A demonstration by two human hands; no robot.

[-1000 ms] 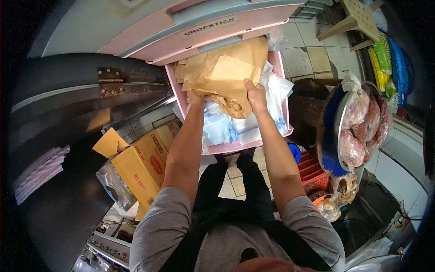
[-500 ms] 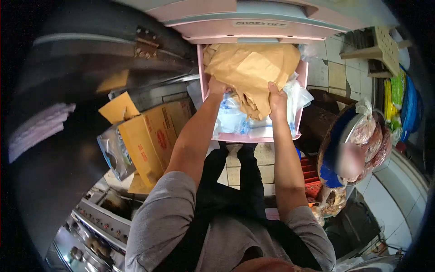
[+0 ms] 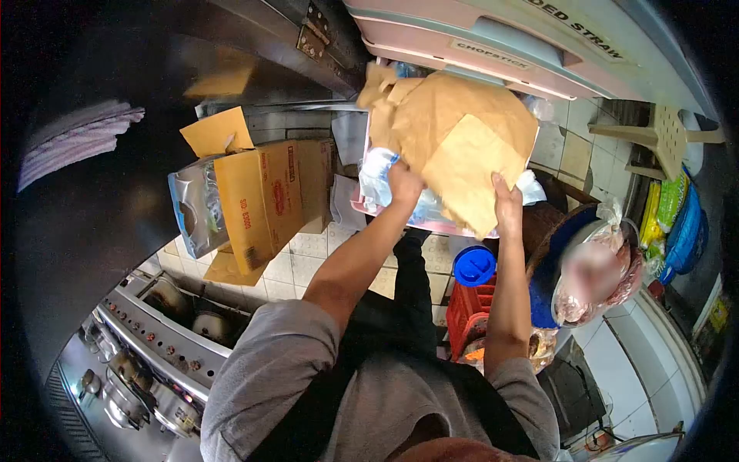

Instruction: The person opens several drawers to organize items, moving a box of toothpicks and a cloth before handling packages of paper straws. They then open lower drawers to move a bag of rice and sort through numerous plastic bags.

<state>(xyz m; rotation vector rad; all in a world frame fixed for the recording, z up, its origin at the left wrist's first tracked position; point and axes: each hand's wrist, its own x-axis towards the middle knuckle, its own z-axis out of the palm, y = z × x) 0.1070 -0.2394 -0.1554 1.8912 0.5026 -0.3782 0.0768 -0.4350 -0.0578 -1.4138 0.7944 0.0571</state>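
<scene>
Brown paper (image 3: 462, 115): edge clamped between fingers of right hand (image 3: 507, 206), presumably for steadying; left hand (image 3: 405, 184) alongside, finger closure indeterminable.

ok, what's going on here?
Brown paper is being handled over an open pink drawer, just below the CHOPSTICK label. The right hand pinches the paper's near edge, thumb on top. The left hand is at its lower left, fingers partly hidden, so its grip is unclear. Plastic shows in the drawer beside the paper.
</scene>
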